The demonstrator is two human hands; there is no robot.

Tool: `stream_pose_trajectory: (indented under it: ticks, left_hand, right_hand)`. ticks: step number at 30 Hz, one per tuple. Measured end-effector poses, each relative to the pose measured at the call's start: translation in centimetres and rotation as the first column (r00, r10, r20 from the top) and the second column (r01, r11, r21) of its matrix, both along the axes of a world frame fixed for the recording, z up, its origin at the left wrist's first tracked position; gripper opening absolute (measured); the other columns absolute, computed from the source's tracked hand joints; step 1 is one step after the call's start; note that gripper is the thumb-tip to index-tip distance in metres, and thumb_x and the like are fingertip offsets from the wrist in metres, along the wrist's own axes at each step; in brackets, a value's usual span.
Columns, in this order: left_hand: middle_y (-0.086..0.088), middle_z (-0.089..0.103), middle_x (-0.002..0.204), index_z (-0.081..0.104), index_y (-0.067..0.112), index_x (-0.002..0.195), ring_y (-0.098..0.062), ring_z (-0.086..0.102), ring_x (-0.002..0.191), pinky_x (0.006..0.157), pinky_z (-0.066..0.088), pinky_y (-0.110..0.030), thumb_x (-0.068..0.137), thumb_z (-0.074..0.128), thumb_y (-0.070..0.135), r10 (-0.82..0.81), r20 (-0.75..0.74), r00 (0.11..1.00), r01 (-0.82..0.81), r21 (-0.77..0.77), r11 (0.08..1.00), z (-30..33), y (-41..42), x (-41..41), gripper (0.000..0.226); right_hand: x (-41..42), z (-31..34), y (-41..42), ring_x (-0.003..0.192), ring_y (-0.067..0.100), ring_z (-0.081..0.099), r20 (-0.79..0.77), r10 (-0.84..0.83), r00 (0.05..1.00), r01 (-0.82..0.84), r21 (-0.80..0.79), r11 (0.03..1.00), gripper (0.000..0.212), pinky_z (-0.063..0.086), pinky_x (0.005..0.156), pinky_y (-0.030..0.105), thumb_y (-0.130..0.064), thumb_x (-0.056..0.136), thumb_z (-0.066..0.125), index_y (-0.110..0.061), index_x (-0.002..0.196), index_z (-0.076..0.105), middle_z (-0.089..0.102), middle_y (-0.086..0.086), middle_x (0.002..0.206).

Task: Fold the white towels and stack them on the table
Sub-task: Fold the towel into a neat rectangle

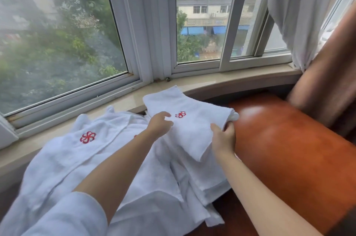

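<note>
A folded white towel (185, 120) with a small red flower logo lies on top of the towel pile, its far end over the window sill. My right hand (224, 137) is shut on its right edge, thumb on top and fingers under the fold. My left hand (159, 125) rests on the towel's left side with fingers spread, holding nothing. Under and left of it spreads a large unfolded white towel (77, 158) with a bigger red flower logo. More loose white towels (202, 178) lie beneath, partly hidden by my forearms.
A pale stone window sill (221, 79) curves behind the towels, below large windows. An orange-brown leather chair arm (289, 139) is right beside the pile. Brown and sheer white curtains (317, 43) hang at the right.
</note>
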State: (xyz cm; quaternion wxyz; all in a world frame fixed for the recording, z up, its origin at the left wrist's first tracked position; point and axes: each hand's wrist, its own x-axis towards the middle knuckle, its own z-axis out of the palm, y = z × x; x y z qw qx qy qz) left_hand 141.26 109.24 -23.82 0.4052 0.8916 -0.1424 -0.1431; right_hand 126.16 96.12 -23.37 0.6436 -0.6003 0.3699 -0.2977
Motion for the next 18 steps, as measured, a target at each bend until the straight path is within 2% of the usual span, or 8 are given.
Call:
stream_pose_trajectory:
  ticks: [2, 5, 7, 10, 12, 15, 16, 18]
  left_hand:
    - [-0.005, 0.054, 0.132, 0.060, 0.015, 0.123, -0.018, 0.052, 0.114, 0.092, 0.043, -0.026, 0.085, 0.061, 0.012, -0.063, 0.037, 0.997, 0.061, 0.062, 0.996, -0.3, -0.1, -1.2, 0.038]
    - [-0.005, 0.053, 0.135, 0.062, 0.017, 0.122, -0.022, 0.048, 0.125, 0.102, 0.039, -0.028, 0.084, 0.060, 0.012, -0.215, 0.068, 0.974, 0.197, 0.213, 0.957, -1.2, -0.5, -3.2, 0.038]
    - [-0.006, 0.054, 0.135, 0.063, 0.017, 0.121, -0.023, 0.047, 0.126, 0.101, 0.037, -0.027, 0.085, 0.060, 0.012, -0.281, 0.083, 0.956, 0.252, 0.260, 0.932, -1.6, -0.9, -4.2, 0.037]
    - [-0.007, 0.054, 0.135, 0.062, 0.016, 0.122, -0.022, 0.047, 0.126, 0.098, 0.036, -0.024, 0.087, 0.060, 0.016, -0.274, 0.084, 0.958, 0.245, 0.258, 0.935, -1.8, -1.4, -5.1, 0.034]
    - [-0.008, 0.053, 0.135, 0.060, 0.016, 0.124, -0.023, 0.046, 0.127, 0.100, 0.036, -0.025, 0.091, 0.056, 0.021, -0.286, 0.106, 0.952, 0.245, 0.297, 0.923, -2.1, -1.4, -5.5, 0.034]
    - [-0.011, 0.051, 0.138, 0.057, 0.013, 0.130, -0.027, 0.044, 0.129, 0.104, 0.034, -0.029, 0.095, 0.049, 0.020, -0.345, 0.122, 0.931, 0.277, 0.379, 0.883, -2.4, -1.3, -6.4, 0.037]
    - [-0.012, 0.050, 0.139, 0.056, 0.012, 0.131, -0.027, 0.044, 0.129, 0.105, 0.034, -0.029, 0.096, 0.048, 0.020, -0.360, 0.129, 0.924, 0.286, 0.392, 0.874, -2.6, -1.2, -6.6, 0.037]
    - [-0.012, 0.048, 0.140, 0.054, 0.011, 0.133, -0.028, 0.042, 0.130, 0.106, 0.033, -0.030, 0.098, 0.045, 0.022, -0.371, 0.146, 0.917, 0.289, 0.396, 0.871, -2.5, -1.2, -7.0, 0.038]
  right_hand:
    - [-1.9, -2.7, 0.6, 0.103, 0.028, 0.061, -0.143, -0.105, 0.984, 0.115, 0.068, 0.991, 0.029, 0.041, 0.081, 0.028, -0.011, 0.083, 0.059, -0.023, 0.109, 0.053, 0.065, -0.002, 0.105]
    - [-4.3, -5.7, 0.9, 0.112, 0.032, 0.056, -0.363, -0.097, 0.927, 0.152, 0.127, 0.980, 0.060, 0.044, 0.089, 0.032, -0.007, 0.087, 0.057, -0.011, 0.142, 0.035, 0.058, 0.016, 0.124]
    - [-4.5, -5.4, 0.7, 0.103, 0.029, 0.058, -0.328, -0.126, 0.936, 0.139, 0.017, 0.990, 0.052, 0.040, 0.082, 0.029, -0.009, 0.087, 0.056, -0.013, 0.136, 0.039, 0.061, 0.011, 0.112]
    - [-4.1, -4.2, 0.4, 0.084, 0.023, 0.052, -0.265, -0.128, 0.956, 0.092, -0.145, 0.985, 0.024, 0.029, 0.071, 0.028, -0.015, 0.088, 0.054, -0.018, 0.109, 0.043, 0.055, -0.009, 0.086]
    - [-4.7, -4.2, 0.5, 0.073, 0.021, 0.045, -0.341, -0.124, 0.932, 0.076, -0.150, 0.986, 0.018, 0.022, 0.068, 0.029, -0.015, 0.089, 0.052, -0.017, 0.102, 0.041, 0.050, -0.008, 0.079]
    - [-6.7, -5.1, 0.7, 0.092, 0.031, 0.054, -0.503, -0.049, 0.863, 0.028, -0.050, 0.998, 0.031, 0.034, 0.076, 0.027, -0.011, 0.092, 0.049, -0.007, 0.122, 0.046, 0.059, 0.009, 0.102]
    - [-6.9, -5.2, 0.6, 0.103, 0.032, 0.056, -0.508, -0.038, 0.861, 0.002, -0.072, 0.997, 0.035, 0.037, 0.079, 0.028, -0.011, 0.093, 0.048, -0.007, 0.128, 0.045, 0.060, 0.011, 0.111]
    - [-6.7, -4.5, 0.3, 0.105, 0.032, 0.058, -0.430, -0.092, 0.898, 0.000, -0.209, 0.978, 0.031, 0.037, 0.079, 0.029, -0.016, 0.094, 0.049, -0.013, 0.124, 0.047, 0.062, 0.004, 0.105]
